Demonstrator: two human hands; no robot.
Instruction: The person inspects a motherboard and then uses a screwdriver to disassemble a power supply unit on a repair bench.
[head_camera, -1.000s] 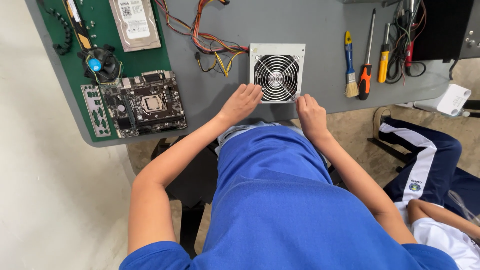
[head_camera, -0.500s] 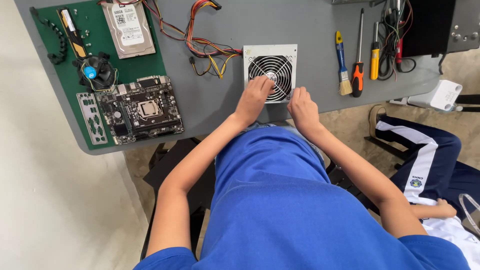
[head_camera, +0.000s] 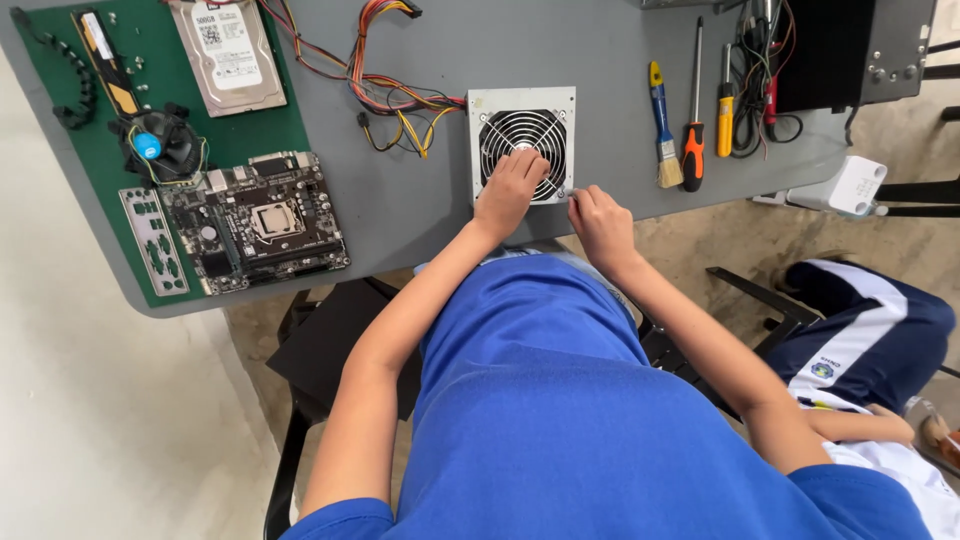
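Two hands: both sit on one grey fan box at the near edge of the table, ahead of the person's chest.
Far left: a green mat (head_camera: 60, 200) carries a circuit board (head_camera: 255, 222), a small round cooler (head_camera: 160, 145) and a hard drive (head_camera: 228, 55), all well apart from the hands.
Cable bundle (head_camera: 400, 100): coloured wires run in from the left and meet the box at its left side.
Fan box (head_camera: 522, 143): it lies flat on the grey table (head_camera: 560, 50), round grille facing up, roughly square, so no long axis stands out.
Left hand (head_camera: 510, 190): it lies palm down, fingers loosely spread, on the lower left part of the grille, touching it.
Right hand (head_camera: 600, 222): it is curled at the box's near right corner, fingertips seeming to pinch something small there; what it pinches is too small to tell.
Nearer hand: the left is fully over the box, the right only at its corner.
Right of the box: a paintbrush (head_camera: 662, 125) and two screwdrivers (head_camera: 693, 115) lie side by side, handles towards the person, near but not touching the right hand.
Far right: another person's arm and clothing, away from the table.
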